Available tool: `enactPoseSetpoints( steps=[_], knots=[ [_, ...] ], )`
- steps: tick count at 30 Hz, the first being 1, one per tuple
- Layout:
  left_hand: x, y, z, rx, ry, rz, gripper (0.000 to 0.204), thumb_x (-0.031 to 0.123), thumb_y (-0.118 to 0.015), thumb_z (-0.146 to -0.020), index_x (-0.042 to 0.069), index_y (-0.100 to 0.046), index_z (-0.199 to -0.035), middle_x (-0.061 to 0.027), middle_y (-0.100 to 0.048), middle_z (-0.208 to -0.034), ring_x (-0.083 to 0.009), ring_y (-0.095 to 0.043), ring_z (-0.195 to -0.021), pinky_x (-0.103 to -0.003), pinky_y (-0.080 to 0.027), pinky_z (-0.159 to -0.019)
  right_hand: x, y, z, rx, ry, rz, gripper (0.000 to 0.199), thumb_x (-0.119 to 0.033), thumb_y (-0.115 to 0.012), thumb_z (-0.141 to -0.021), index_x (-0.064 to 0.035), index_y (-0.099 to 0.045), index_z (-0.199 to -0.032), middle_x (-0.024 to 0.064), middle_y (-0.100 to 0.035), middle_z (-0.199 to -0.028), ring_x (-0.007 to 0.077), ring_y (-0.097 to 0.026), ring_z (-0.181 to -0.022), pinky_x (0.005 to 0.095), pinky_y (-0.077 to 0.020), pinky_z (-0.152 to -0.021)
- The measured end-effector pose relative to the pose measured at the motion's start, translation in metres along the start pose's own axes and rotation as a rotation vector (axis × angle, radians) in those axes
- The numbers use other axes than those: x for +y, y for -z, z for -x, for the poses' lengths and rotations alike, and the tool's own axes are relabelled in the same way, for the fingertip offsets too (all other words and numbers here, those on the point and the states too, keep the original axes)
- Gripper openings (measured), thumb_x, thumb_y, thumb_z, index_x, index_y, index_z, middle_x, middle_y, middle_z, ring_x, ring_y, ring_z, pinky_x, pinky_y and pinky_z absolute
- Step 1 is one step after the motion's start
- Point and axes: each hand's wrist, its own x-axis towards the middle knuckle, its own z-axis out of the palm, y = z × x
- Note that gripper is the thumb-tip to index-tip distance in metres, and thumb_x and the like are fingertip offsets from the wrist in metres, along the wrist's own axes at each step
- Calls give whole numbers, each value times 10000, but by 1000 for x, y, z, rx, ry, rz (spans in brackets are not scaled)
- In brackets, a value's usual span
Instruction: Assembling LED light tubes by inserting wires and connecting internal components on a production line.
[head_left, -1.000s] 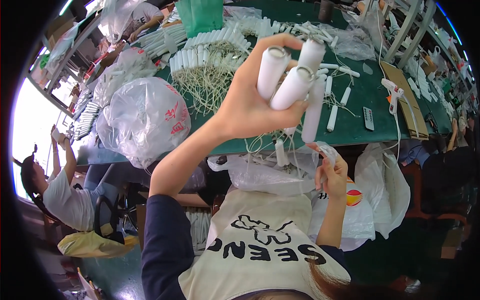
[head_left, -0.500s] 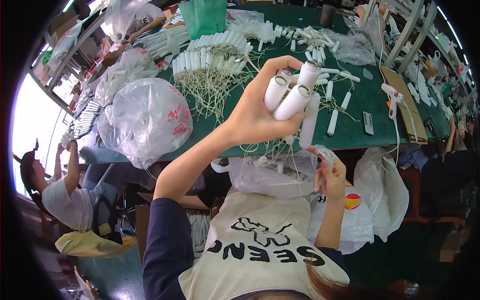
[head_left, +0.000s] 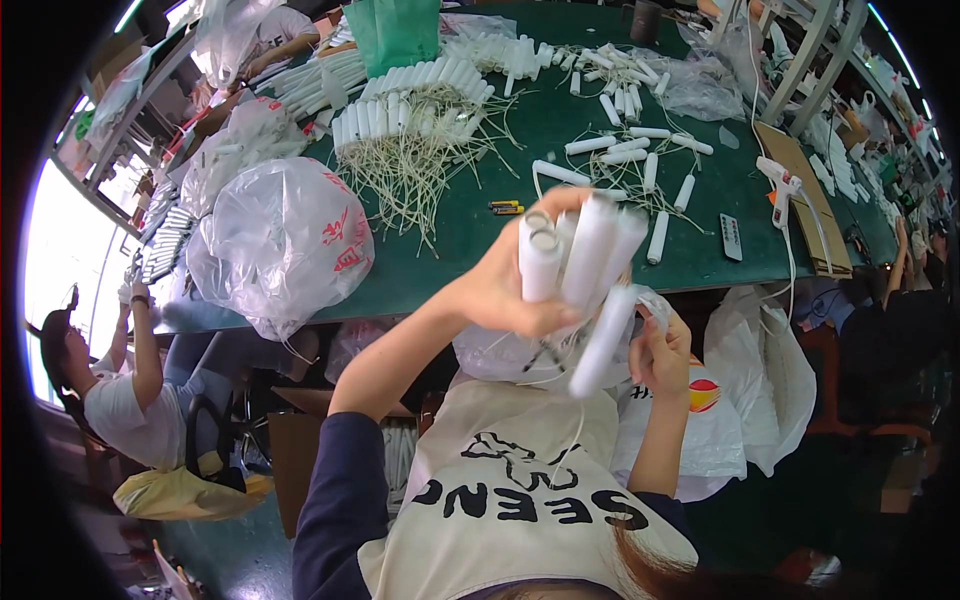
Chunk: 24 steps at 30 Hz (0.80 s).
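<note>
White tubes [head_left: 592, 250], at least five, fill the curled left hand [head_left: 505, 290] at frame centre; right of it, the half-closed right hand [head_left: 663, 358] pinches one plastic bag [head_left: 652, 301]. Two batteries [head_left: 506, 208] lie above centre.

On the green bench [head_left: 420, 278], we see a clear plastic bag [head_left: 280, 240] with red print, bulging over the near edge towards the left corner. Two small batteries [head_left: 506, 208] lie side by side, nearer to the near edge than to the far one. Towards the right end we find a remote control [head_left: 731, 237], a white glue gun [head_left: 781, 188] and a cardboard strip [head_left: 822, 225]. By the far edge we notice a green bag [head_left: 393, 38] and a dark mug [head_left: 646, 20].
</note>
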Motion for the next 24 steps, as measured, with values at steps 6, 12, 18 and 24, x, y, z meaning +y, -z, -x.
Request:
enactPoseSetpoints(
  steps=[6,12,18,24],
  knots=[
    [0,2,19,-171,23,294,901,257,-764,-595,60,-229,-1293,-159,-525,-1055,-247,-547,-961,-375,-454,-826,-2,2,-1,4,31,12,298,-193,-449,-957,4,-530,-1166,245,-499,-1261,104,-501,-359,194,-354,-328],
    [19,0,9,-359,-344,570,759,267,-761,-630,100,-250,-1166,-192,-559,-788,-250,-568,-697,-318,-461,-555,4,6,-1,-17,55,-21,300,-162,-420,-967,31,-509,-1178,274,-459,-1286,94,-500,-363,180,-351,-316],
    [23,-7,10,-74,-154,394,736,231,-791,-598,192,-303,-1147,-133,-567,-753,-211,-575,-588,-323,-511,-531,0,1,-1,-34,25,-24,304,-148,-421,-964,38,-500,-1190,281,-454,-1287,102,-511,-367,178,-366,-323],
    [-8,17,6,67,-3,46,862,195,-744,-598,69,-252,-1294,-150,-534,-1076,-233,-559,-983,-380,-451,-847,-2,4,0,-89,-1,-54,332,-143,-426,-956,62,-456,-1216,243,-480,-1280,108,-514,-370,195,-378,-331]
  ],
)
